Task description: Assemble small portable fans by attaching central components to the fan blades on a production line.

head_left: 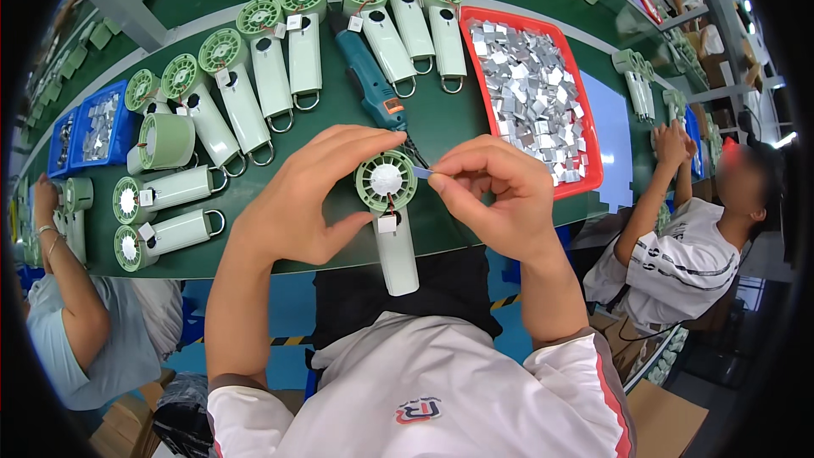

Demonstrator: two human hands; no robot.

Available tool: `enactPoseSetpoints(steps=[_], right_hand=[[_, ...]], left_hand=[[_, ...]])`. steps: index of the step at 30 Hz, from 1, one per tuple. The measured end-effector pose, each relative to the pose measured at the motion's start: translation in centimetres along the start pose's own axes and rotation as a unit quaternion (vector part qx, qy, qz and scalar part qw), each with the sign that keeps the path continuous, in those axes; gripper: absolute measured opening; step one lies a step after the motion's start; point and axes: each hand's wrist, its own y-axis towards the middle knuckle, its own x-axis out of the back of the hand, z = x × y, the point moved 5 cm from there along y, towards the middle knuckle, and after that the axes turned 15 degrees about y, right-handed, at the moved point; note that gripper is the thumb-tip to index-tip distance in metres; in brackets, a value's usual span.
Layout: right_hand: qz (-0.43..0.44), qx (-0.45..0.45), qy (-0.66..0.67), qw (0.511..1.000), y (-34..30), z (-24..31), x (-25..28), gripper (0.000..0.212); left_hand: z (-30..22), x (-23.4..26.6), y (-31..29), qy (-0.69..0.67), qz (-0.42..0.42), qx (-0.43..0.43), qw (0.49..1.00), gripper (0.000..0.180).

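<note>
A pale green handheld fan point(397, 263) lies at the table's near edge, its round grille head away from me and its handle reaching past the edge toward me. A white disc point(386, 179) covers the middle of the grille, and a small white connector point(387, 224) on red and dark wires rests below it. My left hand point(301, 195) curves around the fan's head, thumb and fingers on either side. Between thumb and forefinger, my right hand point(500, 191) pinches a small pale strip point(421, 173) at the head's right rim.
A teal power screwdriver point(366, 76) lies just beyond my hands. Several similar fans point(246, 106) fan out leftward and behind. To the right stands a red tray point(596, 148) of silvery square pieces; blue bins point(121, 140) sit at the left. Other people work on both sides.
</note>
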Motion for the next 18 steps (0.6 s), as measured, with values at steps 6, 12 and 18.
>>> enactPoseSetpoints(steps=[6, 12, 18], right_hand=[[-0.002, -0.102, 0.068, 0.993, 0.2, -1.6, -0.4, 0.012], [-0.035, -0.248, 0.141, 0.958, 1.1, -2.2, -1.5, 0.010], [-0.035, -0.301, 0.125, 0.945, 2.2, -3.0, -2.4, 0.018]], left_hand=[[1.9, -1.2, -0.3, -0.034, 0.002, -0.001, 0.999, 0.087], [3.6, -1.8, -0.7, -0.101, 0.010, 0.067, 0.993, 0.086], [4.3, -2.2, -0.8, -0.158, 0.009, 0.084, 0.984, 0.082]])
